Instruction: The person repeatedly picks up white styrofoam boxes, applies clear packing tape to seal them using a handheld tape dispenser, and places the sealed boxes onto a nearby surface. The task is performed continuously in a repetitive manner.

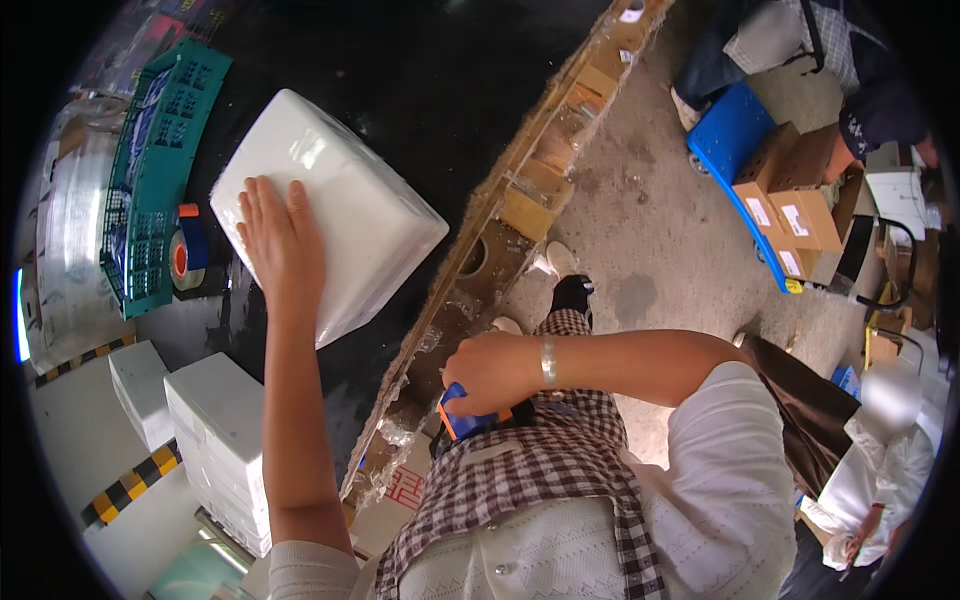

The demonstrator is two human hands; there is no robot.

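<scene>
A white polystyrene foam box [337,187] stands on the black tabletop [420,67], with clear tape shining on its lid. My left hand [281,240] lies flat on the lid, its fingers slightly apart. Low at the table's edge, my right hand [491,371] grips a blue and orange tape dispenser [472,424] close to my checked apron. Part of that dispenser is hidden under the hand. Left of the box, a second tape dispenser [187,255] with a roll of clear tape sits beside a green plastic crate [161,172] holding blue-and-white packages.
Stacked white foam boxes [217,442] stand at lower left near yellow-black striped edging [135,484]. A ragged wooden edge [525,165] borders the table. At upper right, a person bends over cardboard boxes [795,210] on a blue platform trolley [727,135]. Another person is at lower right.
</scene>
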